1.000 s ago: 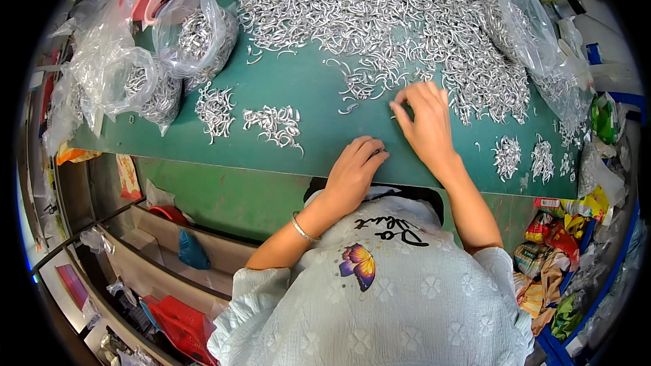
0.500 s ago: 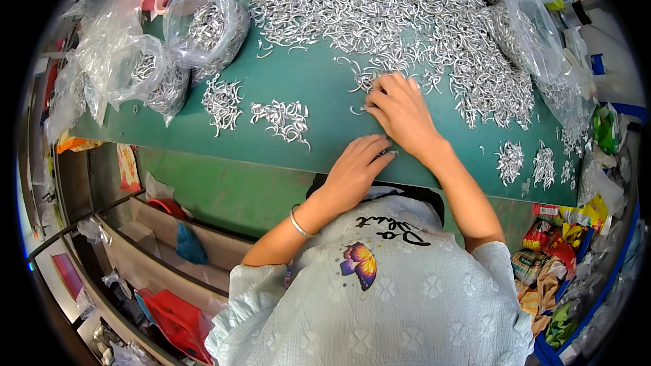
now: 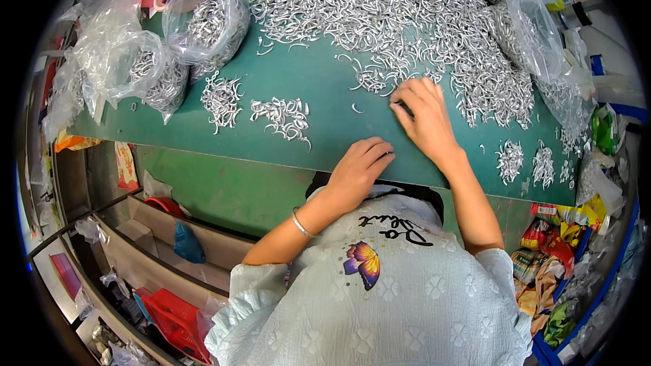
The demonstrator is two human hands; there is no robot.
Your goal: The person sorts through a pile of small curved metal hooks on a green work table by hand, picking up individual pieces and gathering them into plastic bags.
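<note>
Right hand (image 3: 424,118) laid flat, fingers spread, on the near edge of a big heap of silver hooks (image 3: 407,24) at 12 o'clock on the green counter (image 3: 325,88), nothing seen gripped, left hand (image 3: 359,166) loosely curled and empty at the counter's near edge, small hook piles (image 3: 281,115) at 9 o'clock, bagged hooks (image 3: 203,24) at 10 o'clock.

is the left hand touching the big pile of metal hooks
No, the left hand rests on bare green table, apart from the pile.

Right hand (image 3: 424,118) fingering metal hooks (image 3: 407,20); green table (image 3: 325,105).
</note>
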